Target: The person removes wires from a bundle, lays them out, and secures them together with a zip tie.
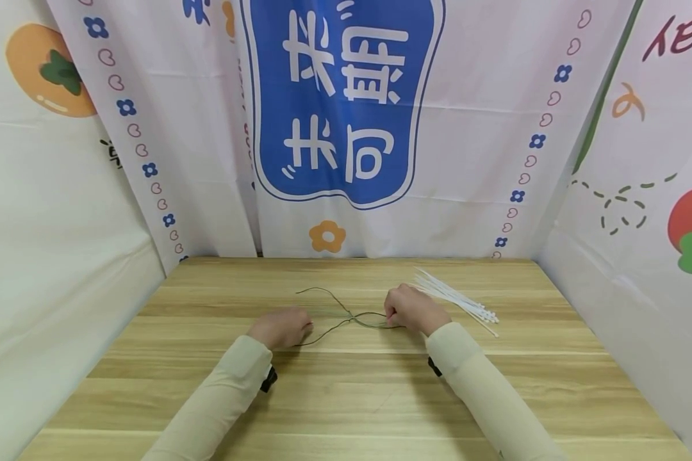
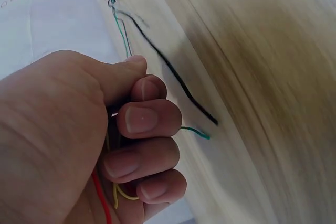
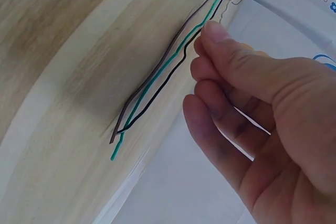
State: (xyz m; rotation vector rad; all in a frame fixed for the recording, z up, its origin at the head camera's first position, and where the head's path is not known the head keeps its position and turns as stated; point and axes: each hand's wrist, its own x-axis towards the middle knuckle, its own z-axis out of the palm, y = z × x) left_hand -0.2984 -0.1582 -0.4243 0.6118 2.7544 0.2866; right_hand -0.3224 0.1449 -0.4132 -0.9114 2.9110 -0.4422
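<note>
Thin coloured wires cross and twist together at a small knot (image 1: pixel 352 317) between the two hands. My left hand (image 1: pixel 282 326) grips wires in curled fingers. In the left wrist view a red wire (image 2: pixel 101 198) and a yellow wire (image 2: pixel 116 196) show below the palm, and a green end (image 2: pixel 197 131) sticks out past the fingers. A loose black wire (image 2: pixel 176 73) lies beside that hand. On the other side my right hand (image 1: pixel 412 307) pinches with thumb and forefinger at a black wire (image 3: pixel 167 80). Green wire (image 3: pixel 170 61) and brown wire (image 3: pixel 157 72) run alongside it. The fingers hide the exact hold.
White cable ties (image 1: pixel 455 298) lie in a loose bundle just beyond the right hand. The wood-grain table (image 1: pixel 346 403) ends at a printed cloth (image 1: pixel 473 160) behind, with cloth walls on both sides.
</note>
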